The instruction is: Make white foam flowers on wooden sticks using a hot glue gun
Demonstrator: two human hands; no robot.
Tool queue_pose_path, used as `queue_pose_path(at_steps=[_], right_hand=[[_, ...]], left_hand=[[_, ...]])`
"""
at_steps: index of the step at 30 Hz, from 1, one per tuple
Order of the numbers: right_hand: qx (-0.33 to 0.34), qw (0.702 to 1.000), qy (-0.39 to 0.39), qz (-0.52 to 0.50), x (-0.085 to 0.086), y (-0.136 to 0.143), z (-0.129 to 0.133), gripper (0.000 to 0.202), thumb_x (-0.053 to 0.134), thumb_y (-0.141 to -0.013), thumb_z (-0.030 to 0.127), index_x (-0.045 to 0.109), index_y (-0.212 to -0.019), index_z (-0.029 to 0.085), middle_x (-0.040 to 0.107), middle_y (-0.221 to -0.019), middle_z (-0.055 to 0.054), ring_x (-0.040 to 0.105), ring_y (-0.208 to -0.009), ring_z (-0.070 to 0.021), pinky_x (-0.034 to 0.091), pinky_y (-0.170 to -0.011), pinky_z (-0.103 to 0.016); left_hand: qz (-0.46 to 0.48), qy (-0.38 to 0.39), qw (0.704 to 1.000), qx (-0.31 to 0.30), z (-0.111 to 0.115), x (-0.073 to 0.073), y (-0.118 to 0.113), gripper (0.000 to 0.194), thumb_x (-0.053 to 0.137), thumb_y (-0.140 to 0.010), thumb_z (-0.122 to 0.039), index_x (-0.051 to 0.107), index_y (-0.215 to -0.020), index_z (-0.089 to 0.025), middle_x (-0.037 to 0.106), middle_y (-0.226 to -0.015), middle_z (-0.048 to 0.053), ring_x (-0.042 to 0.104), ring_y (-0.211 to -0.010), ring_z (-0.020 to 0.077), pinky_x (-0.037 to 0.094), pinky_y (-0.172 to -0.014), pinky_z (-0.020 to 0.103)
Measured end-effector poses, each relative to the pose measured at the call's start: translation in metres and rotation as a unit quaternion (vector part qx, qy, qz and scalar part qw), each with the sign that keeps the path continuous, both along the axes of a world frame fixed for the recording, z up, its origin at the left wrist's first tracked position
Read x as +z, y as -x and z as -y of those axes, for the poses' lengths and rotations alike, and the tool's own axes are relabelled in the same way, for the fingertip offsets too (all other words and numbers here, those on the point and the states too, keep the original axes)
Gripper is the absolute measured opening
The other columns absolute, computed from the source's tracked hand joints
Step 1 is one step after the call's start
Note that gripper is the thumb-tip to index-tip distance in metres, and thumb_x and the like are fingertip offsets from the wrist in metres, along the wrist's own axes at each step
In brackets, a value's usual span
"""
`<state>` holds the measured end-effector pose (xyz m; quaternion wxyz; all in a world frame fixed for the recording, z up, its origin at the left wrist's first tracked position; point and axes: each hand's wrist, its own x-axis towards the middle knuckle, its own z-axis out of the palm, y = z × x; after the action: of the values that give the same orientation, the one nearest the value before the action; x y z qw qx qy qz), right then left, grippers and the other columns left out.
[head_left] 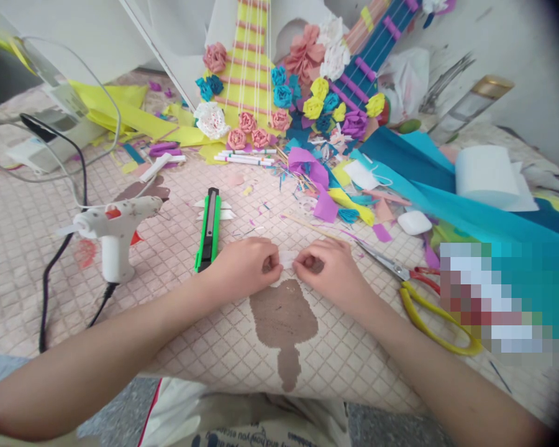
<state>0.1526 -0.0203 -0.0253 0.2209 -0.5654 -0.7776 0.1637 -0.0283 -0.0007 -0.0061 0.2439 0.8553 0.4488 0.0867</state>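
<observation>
A small white piece of paper (287,259) is stretched between my two hands, just above the table. My left hand (251,264) pinches its left end with thumb and forefinger. At the right end, my right hand (328,264) grips it the same way, fingers curled. A green box cutter (209,230) lies just left of my left hand, over some small white paper pieces. Scissors (419,282) with red and yellow handles rest to the right of my right hand, and a thin wooden stick (310,227) lies beyond my fingers.
At left stands a white glue gun (116,233) with a black cord. Decorated paper guitars (251,68) lean at the back among paper roses. Paper scraps (326,205), blue crepe paper (414,167) and a white roll (487,177) cover the right. The tablecloth has a brown worn patch (284,313).
</observation>
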Motion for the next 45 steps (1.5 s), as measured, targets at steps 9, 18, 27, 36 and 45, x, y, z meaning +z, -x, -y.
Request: queue_pose_path(at_steps=[9,18,27,36,45], right_hand=[[-0.025,0.999,0.011,-0.023,0.002,0.002,0.001,0.015,0.061,-0.066,0.016,0.051,-0.055,0.019,0.059,-0.060,0.002,0.053,-0.065,-0.0154,0.034,-0.074,-0.036],[-0.056,0.994,0.055,-0.081,0.007,0.003,-0.001,0.015,0.062,-0.063,0.014,0.049,-0.057,0.019,0.057,-0.060,0.001,0.052,-0.062,-0.0149,0.037,-0.061,-0.030],[-0.059,0.992,0.074,-0.087,0.008,0.003,-0.002,0.017,0.063,-0.062,0.013,0.049,-0.055,0.019,0.056,-0.058,0.001,0.051,-0.061,-0.0148,0.037,-0.060,-0.029],[-0.051,0.992,0.080,-0.080,0.009,0.004,-0.001,0.018,0.064,-0.063,0.013,0.048,-0.055,0.018,0.056,-0.058,0.001,0.051,-0.062,-0.0145,0.037,-0.061,-0.030],[0.033,0.994,0.061,-0.086,0.008,-0.009,-0.002,0.007,0.065,-0.071,0.016,0.059,-0.071,0.019,0.061,-0.074,0.000,0.055,-0.073,-0.0156,0.038,-0.073,-0.033]], left_hand=[[0.020,0.016,0.999,0.035,0.000,-0.002,-0.002,0.014,0.054,-0.071,-0.022,0.045,-0.061,-0.017,0.050,-0.061,-0.002,0.044,-0.058,0.0110,0.031,-0.055,0.025],[0.041,0.056,0.997,0.032,-0.002,0.004,0.000,0.017,0.052,-0.070,-0.017,0.039,-0.059,-0.018,0.043,-0.056,-0.005,0.039,-0.053,0.0094,0.028,-0.052,0.024],[0.052,0.083,0.995,0.011,-0.006,0.005,0.005,0.015,0.052,-0.066,-0.015,0.039,-0.059,-0.018,0.038,-0.053,-0.006,0.035,-0.051,0.0079,0.028,-0.052,0.023],[0.092,0.084,0.990,0.073,-0.008,0.002,0.002,0.023,0.058,-0.071,-0.032,0.042,-0.063,-0.018,0.039,-0.054,-0.006,0.037,-0.051,0.0086,0.028,-0.050,0.023],[0.062,0.043,0.995,0.058,-0.006,-0.003,0.000,0.013,0.057,-0.072,-0.022,0.050,-0.083,-0.018,0.039,-0.057,-0.007,0.040,-0.053,0.0091,0.027,-0.051,0.023]])
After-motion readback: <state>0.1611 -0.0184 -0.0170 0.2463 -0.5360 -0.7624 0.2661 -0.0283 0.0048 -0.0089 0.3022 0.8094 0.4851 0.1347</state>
